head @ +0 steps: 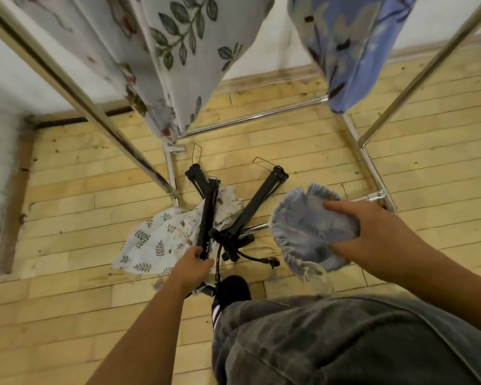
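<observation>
My right hand (372, 234) grips a bunched pale blue cloth (297, 232) with a gathered, frilled edge, held above the wooden floor. My left hand (192, 265) holds the lower end of one black tripod leg (206, 223). The black tripod (233, 218) lies spread on the floor, with another leg (261, 198) pointing up and right. Under and beside it lies a crumpled white cloth with a leaf print (153, 243).
A metal drying rack (250, 116) surrounds the spot, its bars running left (67, 87) and right (428, 62). A white floral sheet (178, 51) and a blue patterned sheet (350, 51) hang from it. My grey trousers (345, 343) and a dark shoe (233, 290) fill the bottom.
</observation>
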The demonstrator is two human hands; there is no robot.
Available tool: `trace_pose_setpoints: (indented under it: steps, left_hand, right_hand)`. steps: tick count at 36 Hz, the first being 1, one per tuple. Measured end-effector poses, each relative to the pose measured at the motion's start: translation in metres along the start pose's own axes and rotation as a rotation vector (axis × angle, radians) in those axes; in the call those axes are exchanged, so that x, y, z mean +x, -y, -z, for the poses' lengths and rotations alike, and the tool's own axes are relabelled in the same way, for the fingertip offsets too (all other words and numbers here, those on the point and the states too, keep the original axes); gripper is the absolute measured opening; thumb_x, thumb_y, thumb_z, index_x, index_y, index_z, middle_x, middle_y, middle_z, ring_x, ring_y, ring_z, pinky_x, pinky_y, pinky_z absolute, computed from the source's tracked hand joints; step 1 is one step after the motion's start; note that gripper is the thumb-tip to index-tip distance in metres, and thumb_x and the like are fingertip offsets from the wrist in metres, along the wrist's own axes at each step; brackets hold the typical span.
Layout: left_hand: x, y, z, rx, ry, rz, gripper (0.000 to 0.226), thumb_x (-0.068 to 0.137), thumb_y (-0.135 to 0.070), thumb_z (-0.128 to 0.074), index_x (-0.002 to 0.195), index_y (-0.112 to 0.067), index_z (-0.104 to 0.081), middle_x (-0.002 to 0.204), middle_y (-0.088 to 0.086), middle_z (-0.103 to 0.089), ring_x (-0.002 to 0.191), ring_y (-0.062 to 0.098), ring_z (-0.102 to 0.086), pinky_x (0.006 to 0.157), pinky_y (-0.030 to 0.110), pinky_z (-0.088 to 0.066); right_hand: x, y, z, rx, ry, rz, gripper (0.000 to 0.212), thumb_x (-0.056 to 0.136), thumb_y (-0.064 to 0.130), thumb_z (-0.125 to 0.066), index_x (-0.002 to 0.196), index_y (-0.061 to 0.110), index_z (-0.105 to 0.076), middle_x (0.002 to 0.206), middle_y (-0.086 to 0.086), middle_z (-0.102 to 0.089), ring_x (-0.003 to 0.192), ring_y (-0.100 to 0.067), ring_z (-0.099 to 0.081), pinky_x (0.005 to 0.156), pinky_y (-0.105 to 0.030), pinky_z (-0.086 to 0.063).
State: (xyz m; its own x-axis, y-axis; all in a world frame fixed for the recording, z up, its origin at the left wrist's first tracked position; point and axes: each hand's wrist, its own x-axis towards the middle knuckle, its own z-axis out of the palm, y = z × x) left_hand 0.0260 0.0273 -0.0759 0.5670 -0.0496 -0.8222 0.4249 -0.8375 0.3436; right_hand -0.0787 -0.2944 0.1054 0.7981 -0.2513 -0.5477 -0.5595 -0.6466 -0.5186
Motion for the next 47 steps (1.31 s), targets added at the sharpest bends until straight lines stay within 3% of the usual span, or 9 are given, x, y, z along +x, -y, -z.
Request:
trace_pose_setpoints:
  steps: [5, 9, 14, 18, 20, 23, 32, 39, 47]
  left_hand:
    - [0.026, -0.014, -0.014, -0.086, -0.141, -0.146, 0.089, 0.082, -0.055, -0.072, 0.155, -0.021, -0.035, 0.146, 0.008, -0.055, 0.131, 0.031, -0.057, 0.107, 0.047, -0.049]
    - [0.040, -0.036, -0.020, 0.355, -0.286, -0.312, 0.072, 0.091, -0.044, -0.069, 0.154, -0.023, -0.041, 0.155, 0.008, -0.041, 0.142, 0.033, -0.039, 0.115, 0.050, -0.039]
    - [0.058, -0.069, -0.034, 0.616, -0.236, -0.466, 0.059, 0.092, -0.049, -0.063, 0.145, -0.027, -0.051, 0.130, 0.002, -0.067, 0.120, 0.026, -0.062, 0.108, 0.045, -0.047]
    - [0.065, -0.090, -0.040, 0.900, -0.286, -0.403, 0.046, 0.094, -0.049, -0.055, 0.132, -0.023, -0.054, 0.119, 0.002, -0.068, 0.120, 0.026, -0.061, 0.126, 0.051, -0.018]
    - [0.070, -0.101, -0.047, 0.963, -0.284, -0.395, 0.042, 0.096, -0.047, -0.054, 0.128, -0.020, -0.057, 0.121, 0.005, -0.066, 0.119, 0.026, -0.060, 0.117, 0.047, -0.033]
    - [0.078, -0.113, -0.057, 0.828, -0.216, -0.363, 0.048, 0.098, -0.049, -0.058, 0.130, -0.015, -0.054, 0.123, 0.008, -0.063, 0.115, 0.028, -0.060, 0.089, 0.041, -0.050]
    - [0.082, -0.112, -0.058, 0.491, -0.171, -0.294, 0.031, 0.092, -0.026, -0.061, 0.121, -0.015, -0.059, 0.103, 0.010, -0.066, 0.094, 0.029, -0.062, 0.076, 0.040, -0.055]
    - [0.015, -0.139, -0.037, 0.267, -0.108, -0.428, 0.049, 0.095, -0.015, -0.066, 0.141, -0.020, -0.050, 0.121, 0.007, -0.066, 0.096, 0.022, -0.062, 0.078, 0.033, -0.052]
    - [-0.099, -0.180, 0.009, 0.287, -0.068, -0.611, 0.057, 0.092, -0.022, -0.073, 0.144, -0.030, -0.050, 0.130, -0.004, -0.065, 0.102, 0.013, -0.062, 0.081, 0.026, -0.046]
  right_hand:
    - [0.008, -0.011, -0.007, 0.055, 0.023, -0.002, 0.074, 0.086, 0.019, -0.079, 0.150, 0.034, -0.046, 0.129, 0.007, -0.048, 0.109, -0.013, -0.057, 0.093, -0.030, -0.054]
    - [0.016, -0.029, -0.016, 0.035, 0.040, -0.027, 0.079, 0.084, 0.015, -0.081, 0.151, 0.036, -0.045, 0.130, 0.004, -0.050, 0.107, -0.014, -0.058, 0.085, -0.023, -0.054]
    - [0.022, -0.049, -0.026, 0.023, 0.054, -0.108, 0.076, 0.083, 0.016, -0.080, 0.148, 0.036, -0.048, 0.132, 0.005, -0.052, 0.103, -0.011, -0.059, 0.077, -0.021, -0.056]
    - [0.025, -0.057, -0.033, 0.035, 0.095, -0.129, 0.059, 0.087, 0.015, -0.078, 0.135, 0.043, -0.058, 0.124, 0.011, -0.054, 0.094, -0.001, -0.059, 0.068, -0.016, -0.053]
    - [0.027, -0.059, -0.035, 0.053, 0.099, -0.165, 0.053, 0.088, 0.013, -0.076, 0.130, 0.043, -0.061, 0.118, 0.015, -0.050, 0.087, 0.003, -0.056, 0.060, -0.010, -0.049]
    - [0.031, -0.063, -0.037, 0.080, 0.097, -0.218, 0.051, 0.089, 0.007, -0.072, 0.122, 0.044, -0.062, 0.111, 0.018, -0.047, 0.073, 0.001, -0.060, 0.056, -0.007, -0.048]
    - [0.028, -0.068, -0.028, 0.147, 0.082, -0.314, 0.051, 0.087, 0.002, -0.070, 0.121, 0.040, -0.065, 0.121, 0.008, -0.061, 0.050, 0.004, -0.061, 0.043, -0.011, -0.043]
    - [-0.005, -0.048, 0.014, 0.043, 0.092, -0.260, 0.066, 0.089, 0.011, -0.075, 0.147, 0.032, -0.050, 0.146, 0.004, -0.054, 0.086, -0.002, -0.059, 0.058, -0.015, -0.053]
    - [-0.093, -0.016, 0.080, -0.082, 0.047, -0.112, 0.083, 0.082, 0.024, -0.082, 0.154, 0.030, -0.042, 0.148, 0.005, -0.051, 0.094, -0.003, -0.052, 0.061, -0.010, -0.044]
